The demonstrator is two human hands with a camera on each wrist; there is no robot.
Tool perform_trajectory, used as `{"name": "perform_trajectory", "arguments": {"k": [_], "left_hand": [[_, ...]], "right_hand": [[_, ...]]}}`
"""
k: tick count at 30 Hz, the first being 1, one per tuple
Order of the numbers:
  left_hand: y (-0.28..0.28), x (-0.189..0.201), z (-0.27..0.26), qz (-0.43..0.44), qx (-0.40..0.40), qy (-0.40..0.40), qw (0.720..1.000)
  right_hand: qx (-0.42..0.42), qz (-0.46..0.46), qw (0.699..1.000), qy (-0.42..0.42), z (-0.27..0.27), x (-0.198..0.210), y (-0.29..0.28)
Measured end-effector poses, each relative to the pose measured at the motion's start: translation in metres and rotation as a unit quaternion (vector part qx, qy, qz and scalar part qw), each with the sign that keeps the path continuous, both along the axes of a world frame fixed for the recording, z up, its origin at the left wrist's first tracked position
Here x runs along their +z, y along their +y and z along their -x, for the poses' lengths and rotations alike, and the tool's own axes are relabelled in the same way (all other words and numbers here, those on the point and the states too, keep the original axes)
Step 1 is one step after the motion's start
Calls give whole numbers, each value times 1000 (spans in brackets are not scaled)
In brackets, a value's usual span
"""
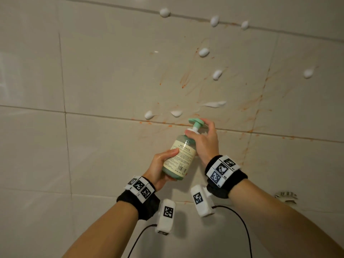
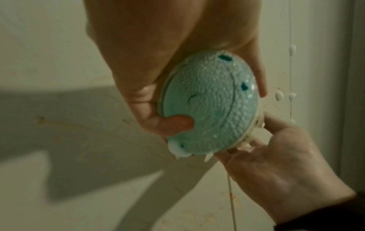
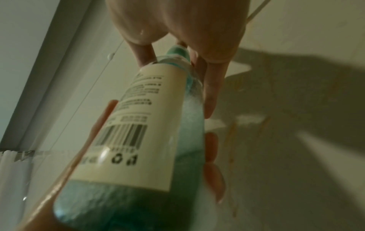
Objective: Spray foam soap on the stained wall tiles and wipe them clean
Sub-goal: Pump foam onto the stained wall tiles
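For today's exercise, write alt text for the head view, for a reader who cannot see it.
Two hands hold a green pump bottle of foam soap against orange-stained beige wall tiles: left hand grips the base, right hand the pump. White foam dabs dot the tiles.

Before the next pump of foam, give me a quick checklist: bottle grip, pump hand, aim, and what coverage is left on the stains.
1. Left hand grips the soap bottle round its lower body: ok.
2. Right hand on the pump head, thumb at the neck: ok.
3. Nozzle points at the stained tiles: ok; its exact aim cannot be told.
4. Foam dabs already on the upper and middle stains: ok.
5. Orange streaks at the right, by the vertical grout line, carry no foam: not ok.
6. Wiping cloth at hand: cannot tell, none in view.
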State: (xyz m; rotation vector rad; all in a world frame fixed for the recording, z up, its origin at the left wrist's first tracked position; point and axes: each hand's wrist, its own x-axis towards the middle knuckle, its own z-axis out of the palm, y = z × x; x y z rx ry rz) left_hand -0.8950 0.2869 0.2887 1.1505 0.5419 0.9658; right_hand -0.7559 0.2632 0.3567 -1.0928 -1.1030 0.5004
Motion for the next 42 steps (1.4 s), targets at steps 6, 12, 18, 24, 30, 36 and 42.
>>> {"name": "perform_trajectory", "arguments": {"k": [6,12,18,24,30,36,42], "left_hand": [[-8,4,-40,20,3,-3,1000],[-4,3,-53,26,9,-13,1000],[-2,-3,-51,15,15,-10,1000],[0,-5,-51,20,14,-19,1000],[2,3,-63,9,4,-33,999],[2,23,-96,-5,-30,-34,999],[-5,37,-142,-14,-63,-17,998]], "right_hand": [[-2,-7,1000,9,-36,7,-7],[11,2,1000,7,-48,12,-3],[3,7,1000,17,-45,6,2],[3,8,1000,16,-44,7,2],[2,-5,1000,5,-56,10,-1],[-30,-16,999,1,-88,27,-11],[-54,-18,998,22,-136,41,-22]]}}
